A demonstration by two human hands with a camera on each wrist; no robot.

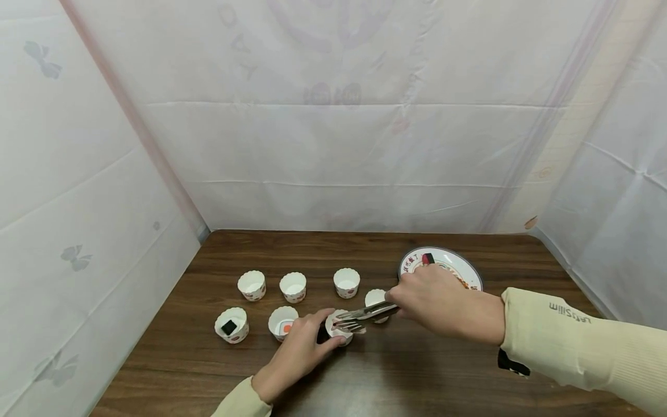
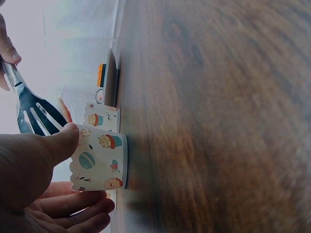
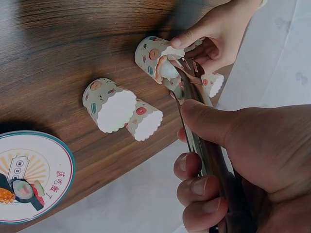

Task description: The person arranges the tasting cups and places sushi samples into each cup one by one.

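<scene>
My left hand [image 1: 299,346] holds a white paper baking cup [image 2: 99,160] with cupcake prints, thumb on one side and fingers on the other. The cup stands on the table. My right hand [image 1: 436,298] grips metal serving tongs [image 1: 372,313], whose slotted heads are at the cup's mouth. Between the tong heads shows a small white piece with an orange-brown edge [image 3: 167,70], looking like sushi. Part of it is hidden behind the tongs. Just right of the held cup stands another scalloped cup [image 1: 374,297], partly behind the tongs.
A round plate [image 1: 476,281] with sushi pieces lies at the back right, partly under my right arm. Three cups, one of them at the far left [image 1: 252,289], form a back row. In front, one cup [image 1: 239,334] contains a black piece and another [image 1: 276,315] a white-and-orange one.
</scene>
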